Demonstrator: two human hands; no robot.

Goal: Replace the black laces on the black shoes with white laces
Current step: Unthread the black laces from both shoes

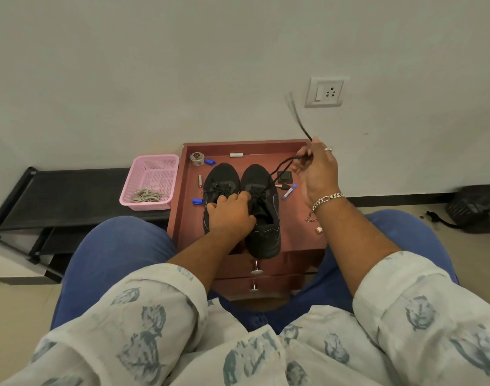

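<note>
pale wall [182,65] fills the far side, with a switch socket [326,92] on it at the right. against it stands a small red-brown cabinet [179,218] with a rimmed top and two drawer knobs [256,271] facing you. the black shoes [242,207] sit side by side on that top, toes toward the wall.

your left hand [229,215] rests on the shoes where they meet, fingers curled down onto the lacing of the right shoe; how tightly it grips you cannot tell. your right hand [317,169] is raised at the far right of the cabinet top, pinching the black lace [282,165], which runs taut from the right shoe up to your fingers, its free ends blurred against the wall.

around the shoes lie a tape roll [197,158], blue caps [197,201], a small white tube [236,155] and a dark square pad [284,177], all close to the lace's path. left of the cabinet, a pink basket [154,165] on a black rack [57,196] holds the white laces [147,195]. a dark bag [477,208] lies on the floor at far right.
</note>
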